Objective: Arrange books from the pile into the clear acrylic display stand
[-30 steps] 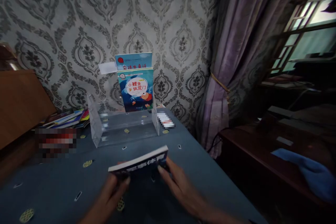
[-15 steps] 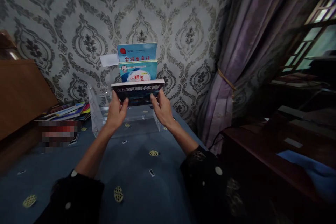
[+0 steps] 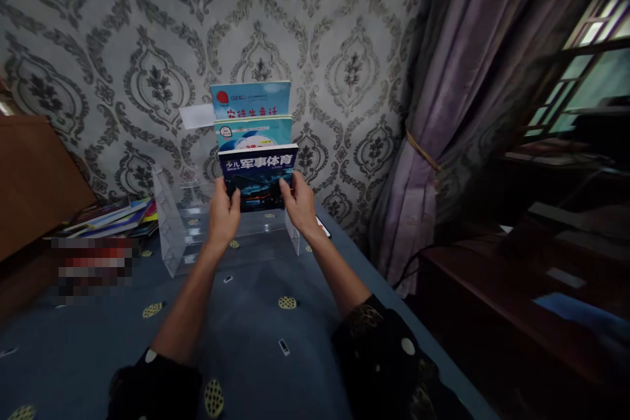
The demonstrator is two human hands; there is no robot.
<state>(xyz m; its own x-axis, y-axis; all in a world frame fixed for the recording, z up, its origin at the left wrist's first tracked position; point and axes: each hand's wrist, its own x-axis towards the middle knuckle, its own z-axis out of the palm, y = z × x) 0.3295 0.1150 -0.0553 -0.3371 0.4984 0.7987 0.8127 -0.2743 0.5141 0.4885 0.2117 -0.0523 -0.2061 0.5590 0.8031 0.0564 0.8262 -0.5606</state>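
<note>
Dark book (image 3: 258, 189) has tipped upright between left hand (image 3: 224, 213) and right hand (image 3: 301, 203).

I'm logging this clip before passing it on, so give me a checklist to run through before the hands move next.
1. Left hand grips the dark book at its left side: ok.
2. Right hand grips its right side: ok.
3. Dark book's title faces the camera, right way up: ok.
4. Rear book and middle book stand behind it: ok.
5. Dark book's lower edge rests on the clear rack: cannot tell.
</note>
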